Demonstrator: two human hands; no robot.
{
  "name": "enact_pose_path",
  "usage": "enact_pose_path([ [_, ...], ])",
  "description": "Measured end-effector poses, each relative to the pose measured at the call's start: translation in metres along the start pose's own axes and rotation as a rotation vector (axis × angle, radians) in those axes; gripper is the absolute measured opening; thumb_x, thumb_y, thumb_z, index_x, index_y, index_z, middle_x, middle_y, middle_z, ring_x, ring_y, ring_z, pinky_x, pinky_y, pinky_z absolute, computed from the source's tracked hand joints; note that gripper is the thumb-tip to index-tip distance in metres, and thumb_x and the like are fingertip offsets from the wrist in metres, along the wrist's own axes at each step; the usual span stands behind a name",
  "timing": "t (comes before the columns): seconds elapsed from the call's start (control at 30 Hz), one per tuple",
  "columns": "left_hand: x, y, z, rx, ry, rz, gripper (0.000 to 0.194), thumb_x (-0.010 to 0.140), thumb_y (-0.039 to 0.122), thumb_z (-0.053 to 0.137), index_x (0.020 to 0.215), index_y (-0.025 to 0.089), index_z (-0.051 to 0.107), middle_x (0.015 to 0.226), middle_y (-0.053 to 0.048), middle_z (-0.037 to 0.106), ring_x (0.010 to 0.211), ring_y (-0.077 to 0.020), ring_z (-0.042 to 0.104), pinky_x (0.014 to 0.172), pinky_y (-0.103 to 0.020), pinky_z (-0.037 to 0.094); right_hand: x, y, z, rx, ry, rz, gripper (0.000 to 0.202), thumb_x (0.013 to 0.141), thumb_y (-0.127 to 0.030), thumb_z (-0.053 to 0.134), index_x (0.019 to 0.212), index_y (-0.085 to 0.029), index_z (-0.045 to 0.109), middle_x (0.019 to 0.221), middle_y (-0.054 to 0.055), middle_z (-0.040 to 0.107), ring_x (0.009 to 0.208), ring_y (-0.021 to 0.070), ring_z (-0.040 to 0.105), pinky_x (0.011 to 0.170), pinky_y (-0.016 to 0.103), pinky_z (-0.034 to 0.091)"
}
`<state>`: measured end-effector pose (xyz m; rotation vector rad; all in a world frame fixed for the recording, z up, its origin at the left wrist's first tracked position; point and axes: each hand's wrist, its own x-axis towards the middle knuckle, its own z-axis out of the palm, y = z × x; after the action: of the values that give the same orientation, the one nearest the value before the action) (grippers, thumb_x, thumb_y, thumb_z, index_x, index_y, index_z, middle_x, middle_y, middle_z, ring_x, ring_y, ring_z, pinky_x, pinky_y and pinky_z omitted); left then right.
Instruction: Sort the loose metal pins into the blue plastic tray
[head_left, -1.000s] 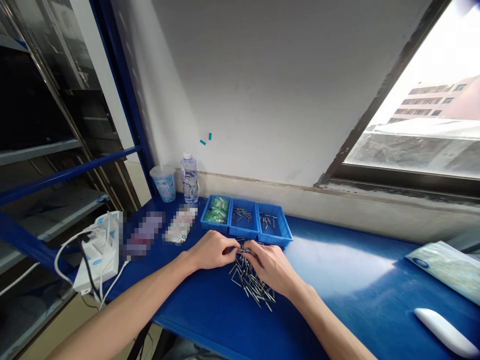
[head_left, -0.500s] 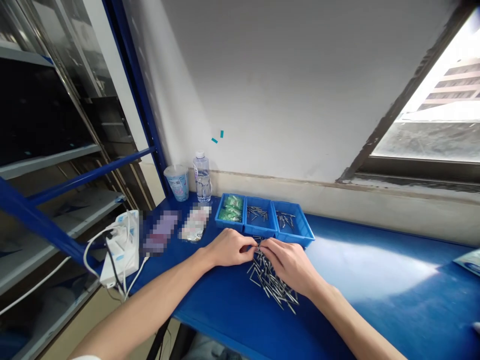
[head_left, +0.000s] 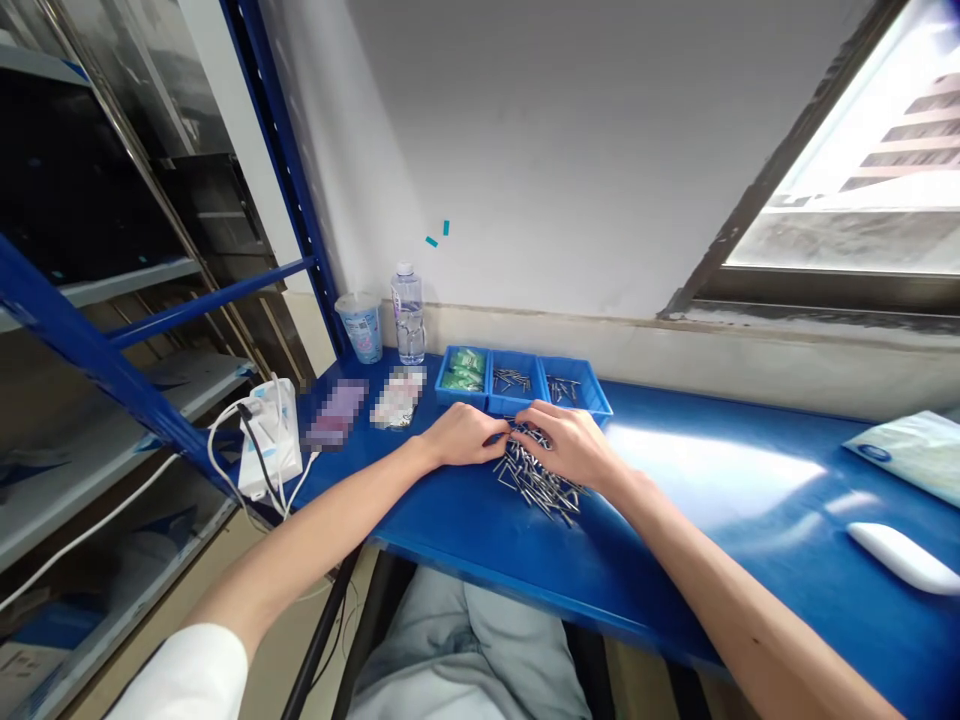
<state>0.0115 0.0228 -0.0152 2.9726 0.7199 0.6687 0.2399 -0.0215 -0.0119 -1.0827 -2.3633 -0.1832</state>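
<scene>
A loose pile of thin metal pieces (head_left: 541, 490), some of them bent into an L, lies on the blue table. At the pile's upper left, my left hand (head_left: 466, 436) has its thumb and forefinger pinched together. What that pinch holds is too small to make out. My right hand (head_left: 568, 442) curls over the top of the pile, its fingertips close to the left ones. Pieces show beneath its bent fingers, and I cannot make out what is between the tips. Just behind the hands stand three joined blue bins: the left bin (head_left: 444, 394), the middle bin (head_left: 511, 404) and the right bin (head_left: 596, 398).
Green packets (head_left: 465, 368) fill the left bin; metal pieces lie in the other two. A bottle (head_left: 409, 318), a cup (head_left: 361, 328) and a white power strip (head_left: 268, 440) with cables stand at the left. On the right are a white mouse-shaped object (head_left: 904, 557) and a pale packet (head_left: 911, 452).
The view has tilted down and shifted, so my lap and more of the table's right side show. My right hand's fingers have spread a little over the pile; the left keeps its pinch.
</scene>
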Motion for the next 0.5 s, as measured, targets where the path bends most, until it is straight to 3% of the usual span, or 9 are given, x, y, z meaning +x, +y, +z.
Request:
enact_pose_path([
  [0.13, -0.001, 0.000, 0.003, -0.005, 0.053, 0.020, 0.020, 0.098, 0.023, 0.056, 0.088, 0.019, 0.073, 0.075, -0.002, 0.076, 0.065, -0.0172, 0.070, 0.057, -0.026, 0.037, -0.002, -0.002, -0.002, -0.008, -0.020, -0.005, 0.026, 0.107, -0.039, 0.053, 0.107, -0.019, 0.070, 0.096, 0.006, 0.073, 0.071, 0.0177, 0.066, 0.060, 0.029, 0.040],
  [0.3, 0.000, -0.001, 0.003, -0.016, 0.119, 0.041, 0.020, 0.098, 0.024, 0.056, 0.089, 0.019, 0.073, 0.072, -0.001, 0.075, 0.063, -0.0168, 0.070, 0.057, -0.027, 0.037, -0.002, -0.006, -0.007, 0.010, -0.001, -0.037, 0.033, 0.113, -0.032, 0.041, 0.102, -0.019, 0.069, 0.089, 0.005, 0.070, 0.070, 0.0164, 0.065, 0.061, 0.029, 0.037],
  [0.5, 0.005, 0.003, 0.003, -0.109, 0.211, 0.053, 0.020, 0.094, 0.020, 0.056, 0.088, 0.019, 0.074, 0.067, 0.000, 0.072, 0.058, -0.0151, 0.067, 0.058, -0.026, 0.042, -0.004, -0.012, -0.007, 0.066, -0.018, 0.032, 0.040, 0.115, -0.030, 0.034, 0.090, -0.019, 0.063, 0.076, 0.002, 0.067, 0.063, 0.0153, 0.063, 0.058, 0.029, 0.036],
])
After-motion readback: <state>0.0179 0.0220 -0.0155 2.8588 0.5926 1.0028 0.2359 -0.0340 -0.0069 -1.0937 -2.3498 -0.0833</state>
